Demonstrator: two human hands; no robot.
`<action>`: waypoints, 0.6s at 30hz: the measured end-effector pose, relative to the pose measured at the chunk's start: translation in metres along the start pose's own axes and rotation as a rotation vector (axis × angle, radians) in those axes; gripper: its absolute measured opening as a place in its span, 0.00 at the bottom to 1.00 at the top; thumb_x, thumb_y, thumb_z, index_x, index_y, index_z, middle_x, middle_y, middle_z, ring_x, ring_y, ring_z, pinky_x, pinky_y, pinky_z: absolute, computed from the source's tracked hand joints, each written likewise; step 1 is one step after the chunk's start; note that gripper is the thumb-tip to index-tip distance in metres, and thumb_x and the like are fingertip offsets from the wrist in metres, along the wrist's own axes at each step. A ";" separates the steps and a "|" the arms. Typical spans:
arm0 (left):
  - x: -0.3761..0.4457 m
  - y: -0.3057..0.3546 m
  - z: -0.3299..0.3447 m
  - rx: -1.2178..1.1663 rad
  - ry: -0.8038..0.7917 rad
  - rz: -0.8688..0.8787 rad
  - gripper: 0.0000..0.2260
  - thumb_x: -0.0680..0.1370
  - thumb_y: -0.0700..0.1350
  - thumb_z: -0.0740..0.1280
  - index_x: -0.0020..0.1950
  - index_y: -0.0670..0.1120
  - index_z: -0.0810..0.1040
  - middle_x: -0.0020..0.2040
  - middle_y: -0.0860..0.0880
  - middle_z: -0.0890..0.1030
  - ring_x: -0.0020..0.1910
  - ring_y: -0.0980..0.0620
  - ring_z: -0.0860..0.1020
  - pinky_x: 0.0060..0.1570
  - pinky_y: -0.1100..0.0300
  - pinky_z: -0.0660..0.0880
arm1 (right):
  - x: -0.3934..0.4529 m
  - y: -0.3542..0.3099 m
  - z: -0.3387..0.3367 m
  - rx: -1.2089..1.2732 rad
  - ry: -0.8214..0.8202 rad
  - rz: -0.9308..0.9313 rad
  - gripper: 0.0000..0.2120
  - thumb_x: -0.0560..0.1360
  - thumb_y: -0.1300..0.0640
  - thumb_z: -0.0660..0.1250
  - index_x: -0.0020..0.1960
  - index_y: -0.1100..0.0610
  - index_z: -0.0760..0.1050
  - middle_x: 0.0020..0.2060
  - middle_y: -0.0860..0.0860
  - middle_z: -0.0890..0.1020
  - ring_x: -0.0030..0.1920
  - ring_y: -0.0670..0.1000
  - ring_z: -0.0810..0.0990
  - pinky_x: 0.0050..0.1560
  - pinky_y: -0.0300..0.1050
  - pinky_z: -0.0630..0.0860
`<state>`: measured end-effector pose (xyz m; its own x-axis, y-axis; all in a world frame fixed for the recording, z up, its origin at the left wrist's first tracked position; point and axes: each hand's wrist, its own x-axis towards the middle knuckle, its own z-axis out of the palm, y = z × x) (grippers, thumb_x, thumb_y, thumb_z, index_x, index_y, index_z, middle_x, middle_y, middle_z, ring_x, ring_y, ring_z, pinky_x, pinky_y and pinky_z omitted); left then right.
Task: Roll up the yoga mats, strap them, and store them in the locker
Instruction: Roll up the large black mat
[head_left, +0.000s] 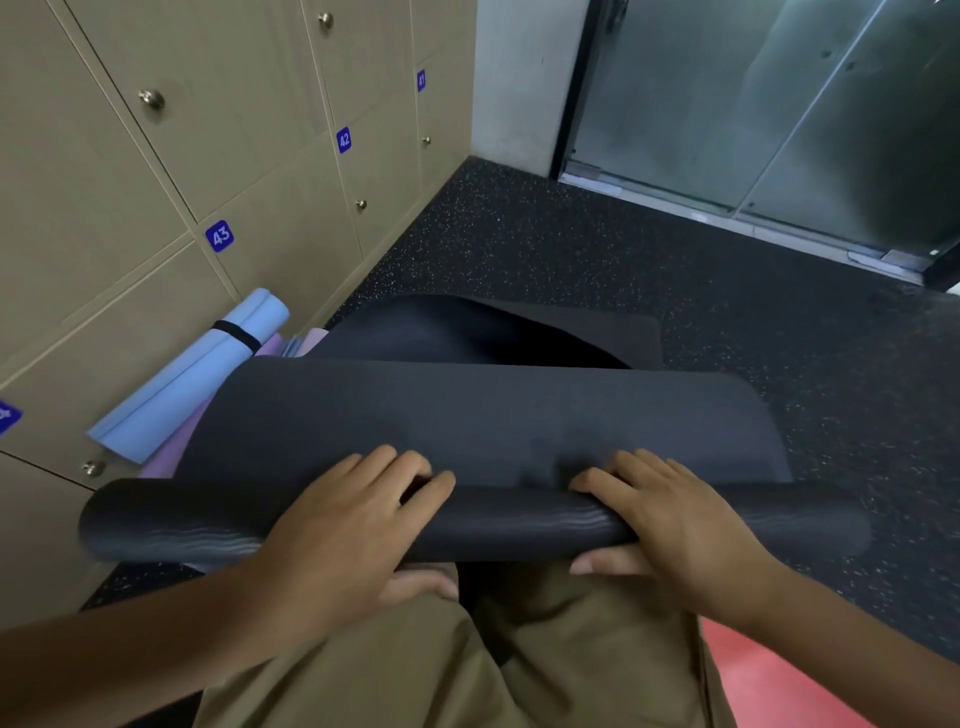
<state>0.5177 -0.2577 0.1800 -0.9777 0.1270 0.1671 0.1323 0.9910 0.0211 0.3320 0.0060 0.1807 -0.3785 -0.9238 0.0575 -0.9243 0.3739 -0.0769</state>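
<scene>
A dark grey yoga mat (483, 415) lies in front of me, its near end wound into a roll (509, 525) that spans the frame. My left hand (358, 519) grips the roll left of centre, fingers over the top and thumb underneath. My right hand (670, 519) grips it right of centre the same way. The unrolled part stretches away over the floor and buckles upward at its far end. A light blue rolled mat (192, 379) with a black strap (236, 335) leans against the lockers on the left.
Beige lockers (156, 208) numbered 41 to 43 line the left wall, doors closed. A purple mat (176, 452) lies under the blue one. Black speckled floor (675, 260) extends to a glass door (779, 104) at the back right. A red floor patch (769, 686) is near right.
</scene>
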 end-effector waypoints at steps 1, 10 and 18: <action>-0.001 0.001 0.004 0.021 0.001 -0.010 0.37 0.73 0.74 0.58 0.63 0.45 0.80 0.51 0.50 0.77 0.44 0.50 0.75 0.40 0.56 0.76 | 0.002 0.001 -0.004 0.039 -0.057 0.011 0.31 0.71 0.21 0.55 0.60 0.44 0.73 0.46 0.43 0.75 0.46 0.47 0.75 0.47 0.40 0.67; 0.025 -0.027 -0.005 -0.408 -0.330 -0.158 0.25 0.69 0.76 0.66 0.57 0.62 0.76 0.48 0.59 0.69 0.52 0.61 0.70 0.47 0.65 0.70 | 0.000 -0.014 0.007 -0.229 0.173 0.039 0.35 0.78 0.32 0.56 0.67 0.59 0.78 0.54 0.55 0.79 0.51 0.58 0.77 0.54 0.54 0.73; 0.036 -0.038 -0.008 -0.412 -0.336 -0.136 0.28 0.68 0.77 0.66 0.59 0.61 0.73 0.52 0.61 0.70 0.53 0.61 0.71 0.50 0.64 0.70 | 0.016 -0.002 0.013 -0.205 0.160 0.016 0.41 0.77 0.24 0.48 0.61 0.57 0.80 0.47 0.51 0.78 0.46 0.55 0.76 0.50 0.51 0.68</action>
<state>0.4786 -0.2914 0.1929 -0.9798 0.0728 -0.1865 -0.0116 0.9093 0.4159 0.3282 -0.0106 0.1688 -0.3807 -0.8991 0.2160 -0.9028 0.4119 0.1235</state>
